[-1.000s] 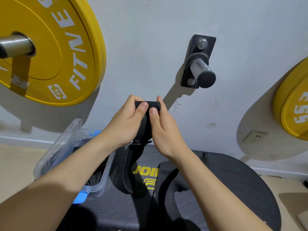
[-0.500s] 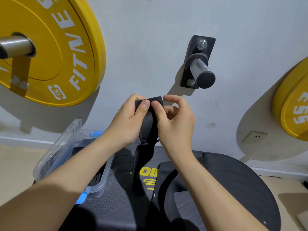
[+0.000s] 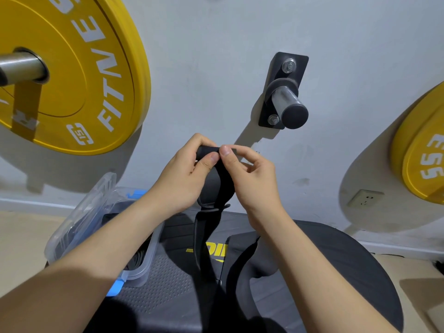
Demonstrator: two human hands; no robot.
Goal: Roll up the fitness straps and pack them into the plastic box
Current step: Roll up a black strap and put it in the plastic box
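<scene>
A gym: yellow weight plate (image 3: 72, 68) on wall-mounted peg (image 3: 287, 102).

Wall-mounted: yellow weight plate (image 3: 72, 75) on a steel peg (image 3: 20, 68) at upper left, bare steel peg (image 3: 289, 104) on a black bracket (image 3: 288, 66) at centre, second yellow plate (image 3: 422, 162) cut off at the right edge. Wall socket (image 3: 365, 198) low on the right. Below: black bench pad (image 3: 336, 260) with partly covered yellow lettering, possibly a brand name. Beige floor (image 3: 19, 236).
</scene>
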